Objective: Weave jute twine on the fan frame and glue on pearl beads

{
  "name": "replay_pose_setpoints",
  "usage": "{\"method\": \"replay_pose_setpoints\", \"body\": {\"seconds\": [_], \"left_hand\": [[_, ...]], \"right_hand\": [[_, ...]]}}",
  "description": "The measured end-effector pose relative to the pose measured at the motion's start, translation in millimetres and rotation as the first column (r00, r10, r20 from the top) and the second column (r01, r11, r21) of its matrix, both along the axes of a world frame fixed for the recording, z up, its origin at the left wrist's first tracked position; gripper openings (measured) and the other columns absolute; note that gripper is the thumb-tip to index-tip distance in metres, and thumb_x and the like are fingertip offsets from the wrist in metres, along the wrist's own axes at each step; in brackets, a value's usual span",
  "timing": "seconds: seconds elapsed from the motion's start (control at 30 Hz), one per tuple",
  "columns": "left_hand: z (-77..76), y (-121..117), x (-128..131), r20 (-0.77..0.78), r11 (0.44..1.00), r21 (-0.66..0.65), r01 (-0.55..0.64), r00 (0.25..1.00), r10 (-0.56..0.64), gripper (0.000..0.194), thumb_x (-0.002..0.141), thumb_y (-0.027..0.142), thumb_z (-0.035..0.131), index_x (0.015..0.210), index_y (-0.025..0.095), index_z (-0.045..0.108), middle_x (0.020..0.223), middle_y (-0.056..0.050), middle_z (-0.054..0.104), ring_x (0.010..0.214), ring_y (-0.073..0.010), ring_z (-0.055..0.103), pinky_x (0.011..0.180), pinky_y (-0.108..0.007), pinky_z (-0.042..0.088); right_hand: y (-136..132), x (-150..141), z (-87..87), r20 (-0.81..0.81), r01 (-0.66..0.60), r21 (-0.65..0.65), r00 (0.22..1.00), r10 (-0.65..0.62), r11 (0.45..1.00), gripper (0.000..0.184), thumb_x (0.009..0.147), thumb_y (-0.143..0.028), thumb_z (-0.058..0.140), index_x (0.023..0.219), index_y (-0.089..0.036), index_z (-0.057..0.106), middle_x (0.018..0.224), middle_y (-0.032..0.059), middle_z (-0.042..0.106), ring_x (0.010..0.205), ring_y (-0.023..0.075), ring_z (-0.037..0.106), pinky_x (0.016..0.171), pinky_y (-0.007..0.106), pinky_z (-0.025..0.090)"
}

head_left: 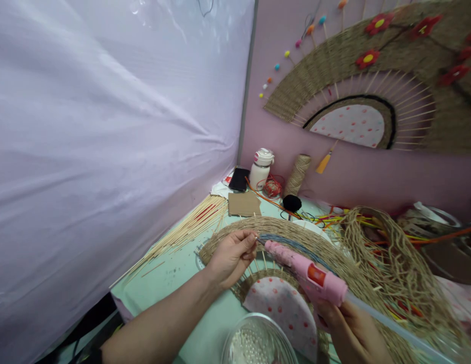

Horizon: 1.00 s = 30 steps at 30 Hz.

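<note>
Glue Gun [296, 264] Held Over Woven Fan [281, 226]

Left hand [229, 260]: fingers pinched together on a small white item [256, 237], too small to identify. Right hand [354, 328]: fingers wrapped around the gun's handle, nozzle at the left fingertips. Fan lies on the table [182, 263] below the left fingers; blue strands [288, 240] run just right of them. Nearer the wearer than those fingers: a bowl [254, 315] of beads [250, 346].

Left forearm [170, 308] enters from between 7 and 8 o'clock; left hand [231, 258] at 6 o'clock, thumb [246, 244] and fingertips set in a pinch. Right hand [352, 326] between 4 and 5 o'clock, curled in a grip.
</note>
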State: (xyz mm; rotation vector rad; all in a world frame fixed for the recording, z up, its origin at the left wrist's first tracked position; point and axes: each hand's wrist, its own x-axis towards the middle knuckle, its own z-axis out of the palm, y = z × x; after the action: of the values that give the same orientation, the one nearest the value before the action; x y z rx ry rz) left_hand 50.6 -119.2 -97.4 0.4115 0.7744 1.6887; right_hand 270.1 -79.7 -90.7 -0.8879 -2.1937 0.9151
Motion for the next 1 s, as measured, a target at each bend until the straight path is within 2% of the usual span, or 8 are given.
{"method": "replay_pose_setpoints", "body": {"seconds": [0.37,0.57,0.8,1.0], "left_hand": [[0.2,0.1,0.1,0.0,1.0,-0.001,-0.005,1.0,0.005,0.025,0.063,0.027,0.08,0.071,0.009,0.064,0.057,0.001,0.049,0.05,-0.0042,0.033,0.047,-0.02,0.019],[0.6,0.4,-0.2,-0.014,1.0,-0.002,-0.008,1.0,0.008,0.025,0.063,0.027,0.079,0.072,0.009,0.063,0.057,0.001,0.049,0.049,-0.004,0.032,0.047,-0.02,0.019],[-0.1,0.4,0.1,-0.015,1.0,-0.003,-0.012,1.0,0.012,0.026,0.063,0.028,0.079,0.072,0.01,0.063,0.056,0.001,0.048,0.05,-0.0045,0.033,0.046,-0.02,0.018],[-0.8,0.2,-0.1,-0.018,1.0,-0.002,-0.01,1.0,0.01,0.026,0.063,0.028,0.079,0.072,0.009,0.063,0.058,0.001,0.048,0.05,-0.0043,0.032,0.047,-0.02,0.019]], "right_hand": [[-2.7,-4.5,7.5,-0.03,-0.019,0.005,0.999,0.02,1.0,0.043,0.088,-0.052,0.042,0.089,-0.022,0.073,0.055,0.004,0.066,0.047,0.0204,0.061,0.044,0.025,0.052],[-2.2,-4.6,7.3,-0.039,-0.013,0.053,0.999,0.015,0.999,0.041,0.088,-0.049,0.043,0.094,-0.021,0.072,0.055,0.0023,0.065,0.048,0.019,0.061,0.046,0.023,0.052],[-2.0,-3.8,4.6,-0.025,-0.022,0.012,0.999,0.022,1.0,0.044,0.087,-0.051,0.042,0.097,-0.02,0.072,0.06,0.004,0.068,0.05,0.02,0.062,0.047,0.024,0.053],[-2.8,-3.5,7.0,-0.022,-0.023,0.026,0.999,0.023,0.999,0.043,0.088,-0.051,0.042,0.092,-0.021,0.072,0.057,0.0037,0.067,0.049,0.0194,0.062,0.046,0.023,0.053]]}}
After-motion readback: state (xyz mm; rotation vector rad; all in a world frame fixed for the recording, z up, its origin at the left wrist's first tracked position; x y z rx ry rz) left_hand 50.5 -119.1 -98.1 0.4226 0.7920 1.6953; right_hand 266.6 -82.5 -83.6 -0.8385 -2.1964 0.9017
